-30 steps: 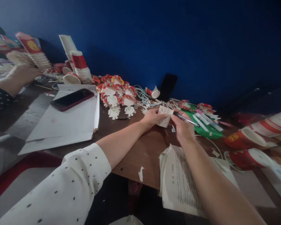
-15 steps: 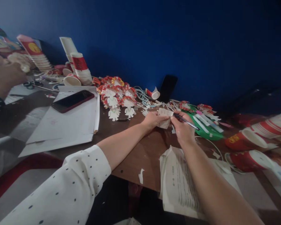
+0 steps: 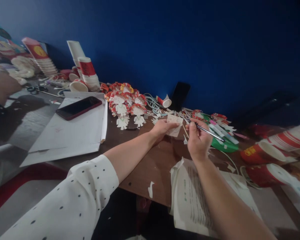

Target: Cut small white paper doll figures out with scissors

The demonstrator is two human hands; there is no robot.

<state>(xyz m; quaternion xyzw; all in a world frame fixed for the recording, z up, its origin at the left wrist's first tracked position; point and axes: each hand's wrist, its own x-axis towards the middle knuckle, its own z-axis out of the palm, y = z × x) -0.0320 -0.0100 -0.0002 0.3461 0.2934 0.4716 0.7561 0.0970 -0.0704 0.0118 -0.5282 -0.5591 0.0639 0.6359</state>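
Note:
A small pale piece of paper [image 3: 175,124] with faint marks is pinched between the thumb and fingers of my left hand [image 3: 163,129], above the brown table [image 3: 150,156]. My right hand [image 3: 199,138] is closed around a dark pen [image 3: 210,131]; one end of the pen sticks out to the lower right. A small gap separates this hand from the paper. Just beyond my left hand, several cut-out paper figures [image 3: 120,108] with red and white curled rims lie in a heap. White scraps [image 3: 185,140] lie between the two hands.
On the left a phone [image 3: 79,107] lies on a white box [image 3: 65,136], with stacked paper cups [image 3: 88,73] behind it. Another person's hand [image 3: 3,87] is at the far left. A paper bag [image 3: 190,193], a green sheet [image 3: 225,145] with markers, and red cups [image 3: 262,151] are at the right.
My right hand has drawn back to the right with the pen, away from the paper. My left hand still holds the paper, now less covered. The other person's hand has shifted lower.

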